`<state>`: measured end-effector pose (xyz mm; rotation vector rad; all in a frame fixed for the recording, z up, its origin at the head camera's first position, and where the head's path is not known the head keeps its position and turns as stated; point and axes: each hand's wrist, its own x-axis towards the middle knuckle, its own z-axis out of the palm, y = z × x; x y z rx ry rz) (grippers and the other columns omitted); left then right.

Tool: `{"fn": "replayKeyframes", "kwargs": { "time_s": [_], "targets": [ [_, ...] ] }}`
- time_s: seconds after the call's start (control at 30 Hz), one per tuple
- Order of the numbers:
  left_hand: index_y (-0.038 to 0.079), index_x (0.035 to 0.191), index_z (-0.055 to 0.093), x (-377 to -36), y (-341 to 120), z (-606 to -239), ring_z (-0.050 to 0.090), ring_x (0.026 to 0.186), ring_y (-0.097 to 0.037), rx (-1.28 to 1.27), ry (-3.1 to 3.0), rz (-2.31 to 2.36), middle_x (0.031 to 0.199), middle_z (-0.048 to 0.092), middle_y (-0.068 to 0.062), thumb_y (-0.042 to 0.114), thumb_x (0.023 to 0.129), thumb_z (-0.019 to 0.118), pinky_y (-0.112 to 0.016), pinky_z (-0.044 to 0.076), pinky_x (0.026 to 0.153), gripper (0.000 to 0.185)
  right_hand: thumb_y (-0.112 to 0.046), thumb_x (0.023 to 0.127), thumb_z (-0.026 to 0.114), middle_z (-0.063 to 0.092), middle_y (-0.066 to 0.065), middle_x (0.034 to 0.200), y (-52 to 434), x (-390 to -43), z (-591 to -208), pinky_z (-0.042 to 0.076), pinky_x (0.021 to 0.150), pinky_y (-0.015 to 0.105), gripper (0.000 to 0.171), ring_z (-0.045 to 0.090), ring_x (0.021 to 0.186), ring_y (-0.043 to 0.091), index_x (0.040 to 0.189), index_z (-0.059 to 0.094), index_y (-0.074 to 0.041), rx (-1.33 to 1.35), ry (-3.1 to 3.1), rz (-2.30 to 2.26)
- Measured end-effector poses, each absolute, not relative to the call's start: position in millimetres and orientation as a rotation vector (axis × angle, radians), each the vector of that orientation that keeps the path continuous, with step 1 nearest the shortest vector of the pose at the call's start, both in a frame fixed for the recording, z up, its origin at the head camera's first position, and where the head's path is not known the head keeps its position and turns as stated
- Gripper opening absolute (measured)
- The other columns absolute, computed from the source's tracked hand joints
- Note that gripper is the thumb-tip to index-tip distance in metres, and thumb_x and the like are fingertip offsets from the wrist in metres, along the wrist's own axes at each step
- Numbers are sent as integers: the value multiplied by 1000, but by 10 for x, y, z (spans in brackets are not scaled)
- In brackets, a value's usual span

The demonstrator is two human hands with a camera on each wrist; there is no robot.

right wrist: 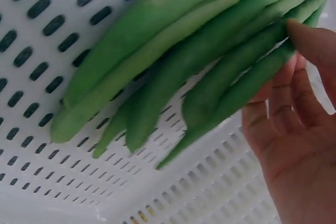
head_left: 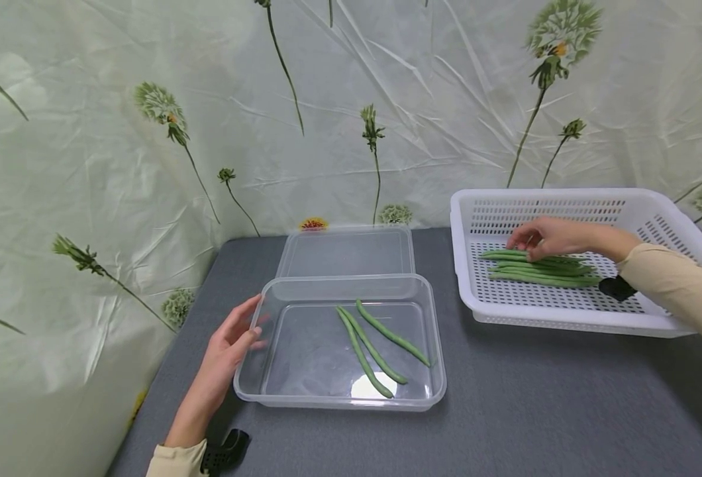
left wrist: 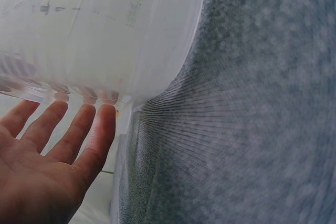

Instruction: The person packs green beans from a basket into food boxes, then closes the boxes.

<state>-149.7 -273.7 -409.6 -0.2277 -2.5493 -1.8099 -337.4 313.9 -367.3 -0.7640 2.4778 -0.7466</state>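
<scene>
Right hand (right wrist: 294, 145) cut off; bean (right wrist: 173, 77) ends too.

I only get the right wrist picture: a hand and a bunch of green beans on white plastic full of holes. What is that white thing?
Observer: A white basket at the right of a grey table.
Operator: And the other hand?
Observer: The left hand rests straight fingers against the side of a clear tub.
Operator: Anything in that tub?
Observer: Three green beans; its lid lies behind it.
</scene>
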Motion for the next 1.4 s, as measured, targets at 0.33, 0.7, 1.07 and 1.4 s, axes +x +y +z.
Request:
{"fn": "replayKeyframes", "kwargs": {
  "time_s": [0.33,0.7,1.07,1.4],
  "targets": [
    [16,154,33,-1499,-2729,-4099,47,131,-21,-230,-2544,-1828,156,32,-7,9,104,48,-33,52,87,52,9,88,62,62,10,105,3111,-3312,-3496,51,76,32,32,58,97,26,120,60,6,-751,2552,-695],
    [16,154,33,-1499,-2729,-4090,44,132,-27,-226,-2542,-1834,156,32,-7,12,104,49,-33,52,87,52,6,93,59,62,16,105,3165,-3238,-3330,53,61,34,37,60,80,21,129,51,10,-669,2471,-882],
    [17,153,33,-1494,-2729,-4083,43,133,-32,-214,-2541,-1834,156,31,-7,10,104,47,-32,52,87,51,1,96,59,65,22,109,3145,-3044,-3140,57,67,41,43,68,87,23,136,43,8,-709,2444,-1048],
    [17,153,34,-1492,-2724,-4089,44,132,-28,-222,-2542,-1821,156,33,-6,9,104,48,-32,52,87,51,-2,95,63,62,23,114,3012,-2838,-2991,57,70,38,45,70,88,25,135,44,5,-689,2521,-1080]
  ]
}}
